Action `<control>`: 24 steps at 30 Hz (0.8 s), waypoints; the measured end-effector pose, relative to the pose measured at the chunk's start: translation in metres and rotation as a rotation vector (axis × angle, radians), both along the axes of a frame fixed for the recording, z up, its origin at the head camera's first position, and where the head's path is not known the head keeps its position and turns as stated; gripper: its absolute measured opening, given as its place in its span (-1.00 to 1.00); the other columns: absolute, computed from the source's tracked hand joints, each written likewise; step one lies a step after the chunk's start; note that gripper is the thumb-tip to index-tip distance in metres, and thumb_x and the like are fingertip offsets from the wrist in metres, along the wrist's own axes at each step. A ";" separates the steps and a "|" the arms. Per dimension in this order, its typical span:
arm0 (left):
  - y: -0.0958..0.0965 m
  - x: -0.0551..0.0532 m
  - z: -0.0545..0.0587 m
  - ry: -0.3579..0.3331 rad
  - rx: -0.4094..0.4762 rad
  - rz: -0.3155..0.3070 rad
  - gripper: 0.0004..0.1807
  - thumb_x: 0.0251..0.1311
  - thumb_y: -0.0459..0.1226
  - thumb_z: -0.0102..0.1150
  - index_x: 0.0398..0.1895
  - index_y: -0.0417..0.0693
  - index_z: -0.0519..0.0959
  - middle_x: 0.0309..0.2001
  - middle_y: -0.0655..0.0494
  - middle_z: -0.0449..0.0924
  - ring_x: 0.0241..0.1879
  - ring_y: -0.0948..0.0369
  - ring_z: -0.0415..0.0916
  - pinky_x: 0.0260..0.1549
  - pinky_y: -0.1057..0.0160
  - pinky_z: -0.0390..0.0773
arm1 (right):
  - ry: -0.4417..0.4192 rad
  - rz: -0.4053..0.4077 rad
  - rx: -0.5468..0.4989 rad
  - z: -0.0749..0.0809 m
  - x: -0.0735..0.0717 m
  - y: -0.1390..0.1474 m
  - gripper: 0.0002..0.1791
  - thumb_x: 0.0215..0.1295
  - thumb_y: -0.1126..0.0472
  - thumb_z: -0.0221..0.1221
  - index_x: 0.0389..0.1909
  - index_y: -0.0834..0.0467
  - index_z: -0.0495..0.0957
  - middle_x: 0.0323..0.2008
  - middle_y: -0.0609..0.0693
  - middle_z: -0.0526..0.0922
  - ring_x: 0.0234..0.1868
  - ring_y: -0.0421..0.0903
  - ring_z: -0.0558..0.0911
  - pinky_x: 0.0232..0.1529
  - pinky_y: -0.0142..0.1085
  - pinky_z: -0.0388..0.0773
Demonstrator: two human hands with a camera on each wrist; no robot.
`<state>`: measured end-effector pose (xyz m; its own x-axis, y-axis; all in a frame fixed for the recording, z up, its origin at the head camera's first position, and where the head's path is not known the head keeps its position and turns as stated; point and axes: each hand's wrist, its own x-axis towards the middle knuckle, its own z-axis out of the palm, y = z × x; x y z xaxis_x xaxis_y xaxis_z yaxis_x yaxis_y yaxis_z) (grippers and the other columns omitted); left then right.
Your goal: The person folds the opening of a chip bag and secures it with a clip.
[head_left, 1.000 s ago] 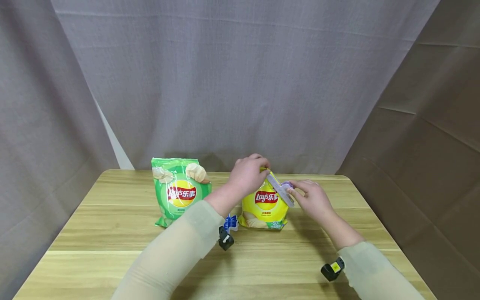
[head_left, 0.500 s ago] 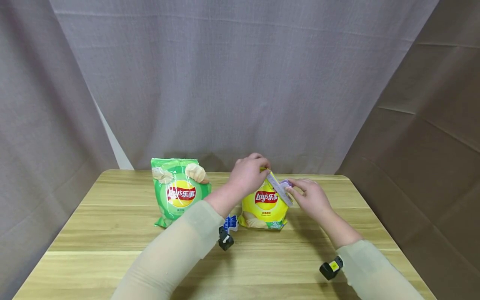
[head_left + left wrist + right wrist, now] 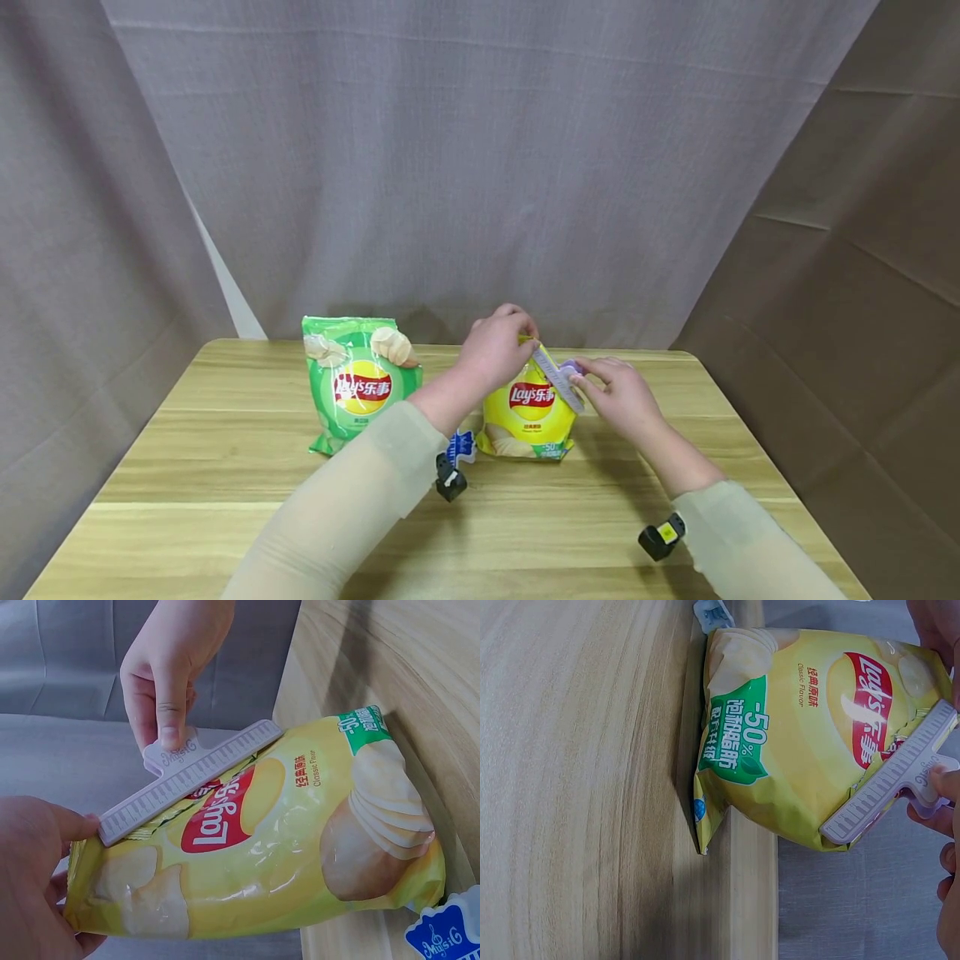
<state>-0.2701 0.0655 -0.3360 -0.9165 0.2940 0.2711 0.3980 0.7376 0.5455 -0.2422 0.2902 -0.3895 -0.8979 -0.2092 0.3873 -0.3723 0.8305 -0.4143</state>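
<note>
A yellow chip bag (image 3: 529,417) stands upright on the wooden table, its top right corner slanted under a pale purple bag clip (image 3: 187,780). My left hand (image 3: 498,350) grips the bag's top edge, the thumb close to the clip's upper end. Thumb and fingers of my right hand (image 3: 619,398) pinch the clip's handle tab (image 3: 925,780). In the right wrist view the clip's long bar lies diagonally across the bag's corner (image 3: 843,834). Part of the bag's top is hidden behind my left fingers.
A green chip bag (image 3: 363,387) stands on the table (image 3: 525,533) to the left, partly behind my left forearm. A blue and white clip (image 3: 462,447) marked "Music" lies beside the yellow bag's lower left. Grey curtain (image 3: 480,167) hangs behind the table.
The purple clip and my right hand have shifted very slightly left over the bag's corner. My left hand keeps its grip on the bag's top, nearly still.
</note>
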 end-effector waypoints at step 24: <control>-0.002 0.000 0.003 0.126 -0.092 -0.064 -0.91 0.39 -0.09 0.15 -0.19 0.20 0.62 0.18 0.19 0.47 0.24 0.15 0.36 0.34 0.06 0.23 | 0.002 0.004 0.037 0.004 0.001 0.001 -0.57 0.35 0.07 0.26 0.14 0.21 0.61 -0.46 -0.03 0.54 -0.44 -0.09 0.37 -0.39 -0.21 0.32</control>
